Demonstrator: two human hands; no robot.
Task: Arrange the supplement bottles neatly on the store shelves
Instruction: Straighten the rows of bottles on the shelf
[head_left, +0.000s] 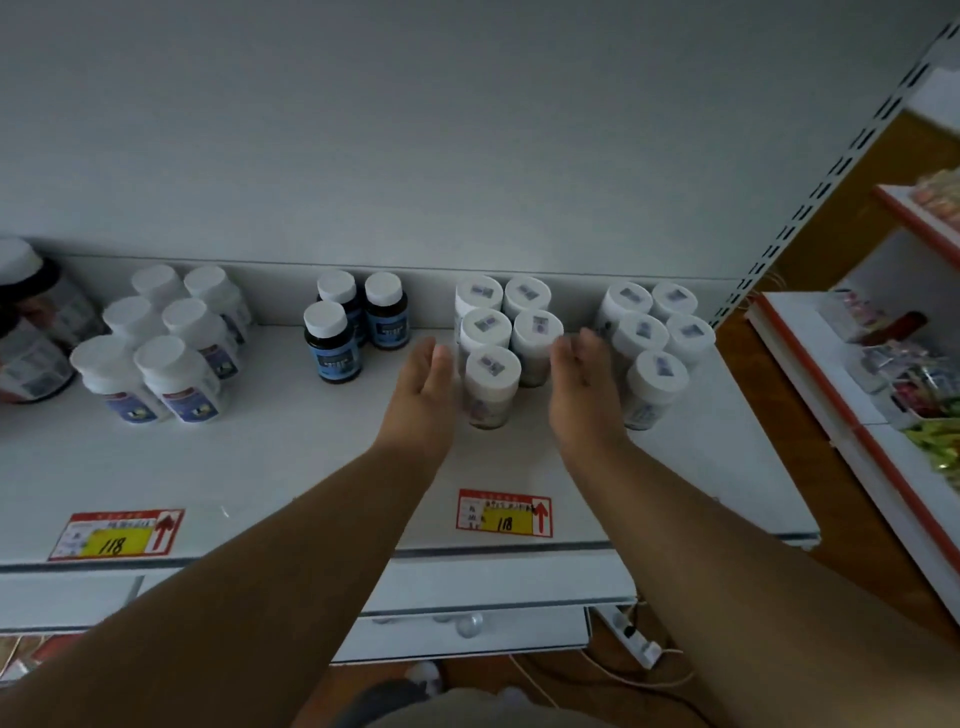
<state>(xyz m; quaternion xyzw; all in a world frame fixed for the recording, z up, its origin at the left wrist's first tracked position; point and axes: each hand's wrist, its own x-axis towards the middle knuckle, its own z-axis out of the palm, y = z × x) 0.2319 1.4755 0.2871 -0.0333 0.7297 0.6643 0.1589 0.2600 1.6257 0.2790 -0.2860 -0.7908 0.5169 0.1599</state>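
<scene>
Six white bottles (156, 343); three dark bottles (358, 322); ten stickered-cap bottles (566, 338); two price tags (504, 513).

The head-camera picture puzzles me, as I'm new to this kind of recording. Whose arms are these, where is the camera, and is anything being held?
There is no machine here. A person wears one wide-angle camera on the head, looking down at their own bare arms. The left hand and right hand are open, fingers straight, on either side of a cluster of five white bottles with stickers on the caps. Neither hand grips anything. On the white shelf also stand three dark blue-labelled bottles, six white bottles to the left, and another five sticker-capped bottles to the right. Red and yellow price tags reading 118 sit on the front edge.
</scene>
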